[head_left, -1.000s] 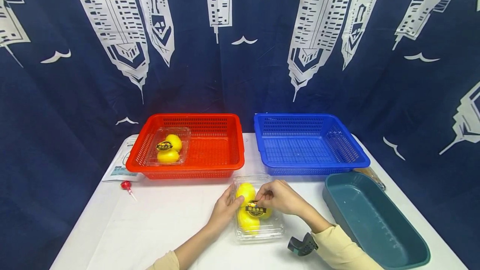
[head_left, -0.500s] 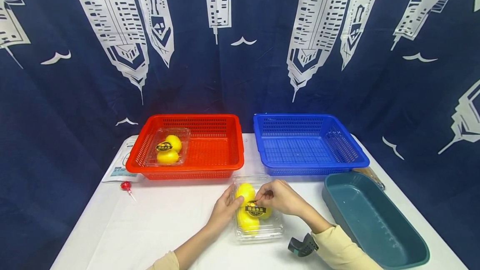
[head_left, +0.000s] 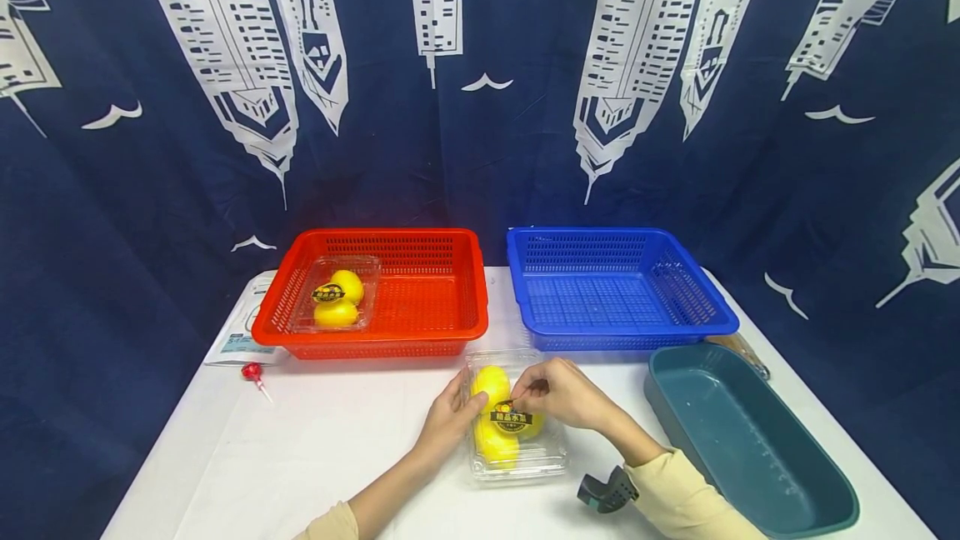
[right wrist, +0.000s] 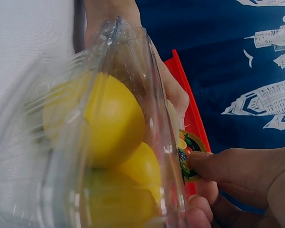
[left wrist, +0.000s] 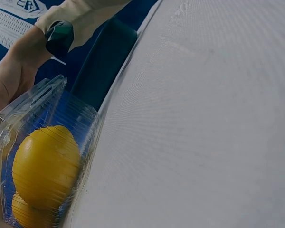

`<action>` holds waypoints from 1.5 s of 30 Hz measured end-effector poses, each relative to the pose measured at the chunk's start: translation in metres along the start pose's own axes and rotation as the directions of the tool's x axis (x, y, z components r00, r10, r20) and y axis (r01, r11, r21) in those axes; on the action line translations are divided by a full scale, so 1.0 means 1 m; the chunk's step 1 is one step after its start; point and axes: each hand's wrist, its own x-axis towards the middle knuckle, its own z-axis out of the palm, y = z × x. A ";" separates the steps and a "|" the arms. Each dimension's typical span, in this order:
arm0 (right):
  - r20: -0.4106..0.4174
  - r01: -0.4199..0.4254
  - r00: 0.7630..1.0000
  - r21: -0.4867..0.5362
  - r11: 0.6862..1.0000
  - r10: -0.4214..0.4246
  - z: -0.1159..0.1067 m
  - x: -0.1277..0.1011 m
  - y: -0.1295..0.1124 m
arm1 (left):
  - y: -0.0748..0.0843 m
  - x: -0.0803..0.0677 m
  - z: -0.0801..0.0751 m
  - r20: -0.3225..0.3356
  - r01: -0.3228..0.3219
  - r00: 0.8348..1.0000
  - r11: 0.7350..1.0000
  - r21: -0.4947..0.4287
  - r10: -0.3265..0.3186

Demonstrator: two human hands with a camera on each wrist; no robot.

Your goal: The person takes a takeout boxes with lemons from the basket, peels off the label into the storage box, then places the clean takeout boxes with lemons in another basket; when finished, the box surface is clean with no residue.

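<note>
Black round label (head_left: 512, 419) on the near clear box (head_left: 517, 457) carries yellow Chinese characters, too small to read.

I see my two bare hands, left hand (head_left: 450, 423) and right hand (head_left: 562, 397), with pale cream sleeves (head_left: 682, 500) pushed back. A dark green wrist mount (head_left: 606, 492) sits by my right cuff.

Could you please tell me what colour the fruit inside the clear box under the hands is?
Yellow: the fruit shows best in the right wrist view.
</note>
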 end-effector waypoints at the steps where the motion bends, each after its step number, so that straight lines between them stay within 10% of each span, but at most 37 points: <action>1: 0.002 0.001 1.000 0.002 1.000 -0.001 0.000 0.000 0.000 | 0.000 0.000 0.000 0.000 0.002 1.000 1.000 0.001 -0.002; 45: 0.025 -0.029 0.999 0.088 0.996 0.027 -0.004 -0.001 0.000 | 0.003 -0.002 0.000 0.017 -0.002 1.000 1.000 -0.023 0.003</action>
